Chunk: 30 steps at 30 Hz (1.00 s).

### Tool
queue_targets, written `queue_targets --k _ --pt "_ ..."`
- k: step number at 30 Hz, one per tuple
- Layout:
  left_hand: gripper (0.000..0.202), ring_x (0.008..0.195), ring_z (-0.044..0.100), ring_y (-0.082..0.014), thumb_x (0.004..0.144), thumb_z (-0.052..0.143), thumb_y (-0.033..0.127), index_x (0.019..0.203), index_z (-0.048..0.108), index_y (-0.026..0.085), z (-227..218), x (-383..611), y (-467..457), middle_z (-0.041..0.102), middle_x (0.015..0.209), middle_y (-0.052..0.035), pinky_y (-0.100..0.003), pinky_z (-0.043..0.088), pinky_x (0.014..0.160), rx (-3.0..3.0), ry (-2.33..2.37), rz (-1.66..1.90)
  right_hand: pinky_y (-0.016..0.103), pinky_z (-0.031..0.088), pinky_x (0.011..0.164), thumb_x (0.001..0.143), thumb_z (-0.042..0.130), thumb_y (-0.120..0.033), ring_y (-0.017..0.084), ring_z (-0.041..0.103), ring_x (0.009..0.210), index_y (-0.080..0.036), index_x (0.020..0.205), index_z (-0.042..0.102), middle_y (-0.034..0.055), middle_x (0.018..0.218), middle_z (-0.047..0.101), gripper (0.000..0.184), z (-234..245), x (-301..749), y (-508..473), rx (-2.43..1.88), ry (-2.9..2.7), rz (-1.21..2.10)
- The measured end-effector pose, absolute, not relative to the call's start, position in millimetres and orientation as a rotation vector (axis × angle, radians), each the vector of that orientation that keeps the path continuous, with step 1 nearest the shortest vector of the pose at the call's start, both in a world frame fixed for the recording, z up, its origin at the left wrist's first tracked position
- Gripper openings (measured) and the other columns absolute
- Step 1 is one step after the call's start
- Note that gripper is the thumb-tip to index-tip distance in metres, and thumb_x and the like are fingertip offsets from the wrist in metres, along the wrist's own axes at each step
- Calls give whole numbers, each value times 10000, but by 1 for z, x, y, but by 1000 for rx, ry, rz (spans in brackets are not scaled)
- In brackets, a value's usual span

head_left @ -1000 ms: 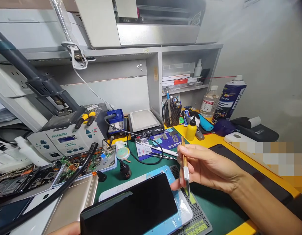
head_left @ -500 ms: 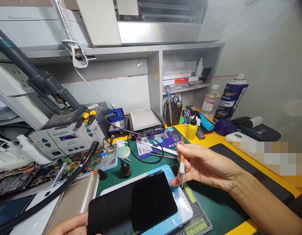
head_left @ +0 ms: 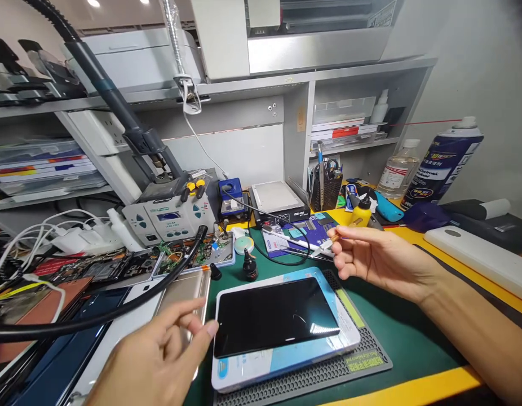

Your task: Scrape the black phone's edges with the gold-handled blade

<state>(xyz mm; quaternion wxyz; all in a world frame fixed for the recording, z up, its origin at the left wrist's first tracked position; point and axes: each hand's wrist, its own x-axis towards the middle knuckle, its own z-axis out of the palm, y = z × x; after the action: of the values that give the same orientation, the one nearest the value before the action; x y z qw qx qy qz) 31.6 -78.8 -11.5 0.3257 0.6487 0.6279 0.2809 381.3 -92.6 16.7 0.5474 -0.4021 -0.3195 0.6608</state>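
Note:
A black smartphone (head_left: pixel 273 318) lies screen up on a flat white and blue box (head_left: pixel 282 361). The box rests on a grey honeycomb mat (head_left: pixel 371 347). At the phone's left edge is my left hand (head_left: pixel 159 344), fingers apart and holding nothing; its thumb tip is close to that edge. To the upper right of the phone, my right hand (head_left: pixel 366 256) pinches a slim tool (head_left: pixel 324 247) with a gold-brown handle and a flat metal tip pointing left. Fingers cover part of its handle, so its exact kind is unclear.
A small black bottle (head_left: pixel 250 265) and a solder spool (head_left: pixel 244 244) stand behind the box. A black hose (head_left: pixel 129 301) crosses over phones at left. A yellow bottle (head_left: pixel 361 211), a spray can (head_left: pixel 442 163) and a long white device (head_left: pixel 476 254) are at right.
My left hand has let go of the phone, which now lies on the box. My right hand has turned the slim tool from upright to slanting left. The camera view has swung left.

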Motion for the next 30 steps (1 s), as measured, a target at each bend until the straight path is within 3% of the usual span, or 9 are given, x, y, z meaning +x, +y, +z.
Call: queue_targets --k 2,4,7,10,17,25,30 --pt "619 540 565 -142 755 608 731 1080 682 209 11 32 -66 540 577 50 -223 452 527 1859 1597 669 218 601 553 931 638 -165 133 704 649 -151 939 726 15 776 699 90 21 375 -90 -978 -819 1536" --pt "483 660 627 -155 828 597 647 1073 696 243 31 40 -50 657 714 18 -227 461 595 2044 1516 693 181 557 491 912 684 -186 124 691 644 -146 923 731 18 789 695 63 28 367 -85 -1009 -900 1502" --pt "328 670 574 -142 852 614 565 995 729 292 47 61 -25 651 733 40 -249 397 612 2188 1409 692 156 488 419 870 754 -227 122 671 611 -106 853 734 43 781 688 124 38 351 -72 -1060 -1039 1444" --pt "324 595 483 -125 844 645 533 1028 740 283 49 80 -7 589 663 54 -269 343 602 2282 1308 652 155 455 405 842 782 -230 121 664 589 -93 828 735 57 783 690 146 42 338 -56 -1096 -1125 1397" --pt "238 589 449 -125 877 619 439 811 743 247 40 90 2 636 705 38 -280 328 594 2337 1186 661 202 530 491 822 801 -246 154 688 638 -96 838 733 79 812 704 166 30 330 -42 -1116 -1166 1372" --pt "165 788 627 -142 874 645 412 831 758 300 35 80 16 736 892 69 -257 427 699 2291 1228 631 181 548 522 833 798 -254 138 694 659 -128 874 748 62 833 735 141 18 328 -44 -1157 -1111 1356" --pt "181 761 639 -176 850 652 456 872 777 327 35 76 18 754 870 43 -249 353 507 2298 1330 608 153 517 515 805 822 -288 137 702 705 -169 859 766 45 854 758 142 9 318 -41 -1245 -1109 1258"
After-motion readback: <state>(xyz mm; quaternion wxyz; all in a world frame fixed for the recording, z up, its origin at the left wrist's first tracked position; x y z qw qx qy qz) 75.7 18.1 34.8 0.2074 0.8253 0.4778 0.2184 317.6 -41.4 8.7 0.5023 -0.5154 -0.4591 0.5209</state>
